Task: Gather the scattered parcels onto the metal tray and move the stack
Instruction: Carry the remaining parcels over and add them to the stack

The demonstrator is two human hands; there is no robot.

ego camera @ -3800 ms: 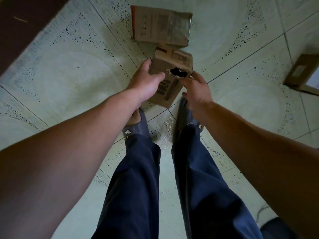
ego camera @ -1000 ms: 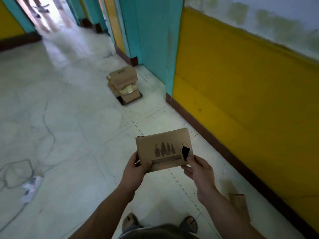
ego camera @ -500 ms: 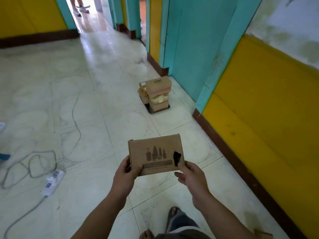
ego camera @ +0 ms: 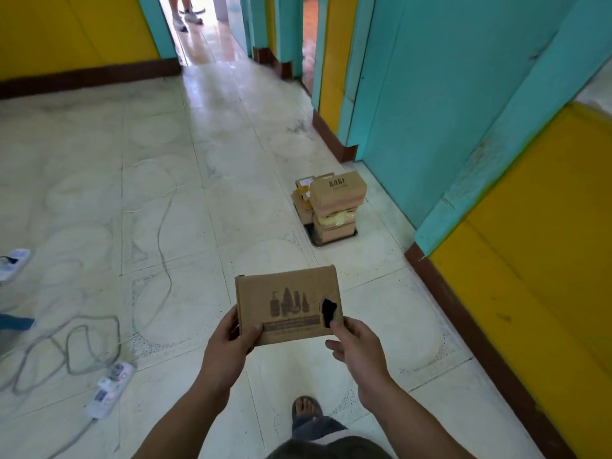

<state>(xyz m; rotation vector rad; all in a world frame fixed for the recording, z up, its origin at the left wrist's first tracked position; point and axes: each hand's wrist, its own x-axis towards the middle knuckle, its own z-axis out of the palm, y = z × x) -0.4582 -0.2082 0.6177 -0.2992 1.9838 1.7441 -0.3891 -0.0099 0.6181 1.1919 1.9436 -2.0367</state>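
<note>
Here, at far left and well apart from the stack, a grey cable (ego camera: 66, 346) loops across the tiled floor (ego camera: 198, 210) to a white power strip (ego camera: 111, 382). Nearer the camera than the stack and a little to its left, the left hand (ego camera: 228, 342) grips the lower left corner of a flat cardboard parcel (ego camera: 288, 306), thumb on the printed face and fingers behind. The right hand (ego camera: 357, 342) pinches the lower right corner, its thumb just below a dark torn hole (ego camera: 328, 311) in the card. Each grip is thus clamped on the parcel, which is carried in the air, face up and roughly level, well short of the stack. The stack (ego camera: 334, 207) of brown boxes stands on the floor; a dark rim showing at its base is judged to be the metal tray (ego camera: 313, 231). To the right of the stack rise a teal door frame (ego camera: 381, 94) and a yellow wall (ego camera: 530, 243).

Progress, as judged from this view: several parcels already rest on the tray, so gathering is well advanced. The carried parcel has not yet been added. Whether other parcels lie elsewhere cannot be told. Moving the loaded tray remains to be done. The tall, uneven pile may shift when the parcel is set on top.
</note>
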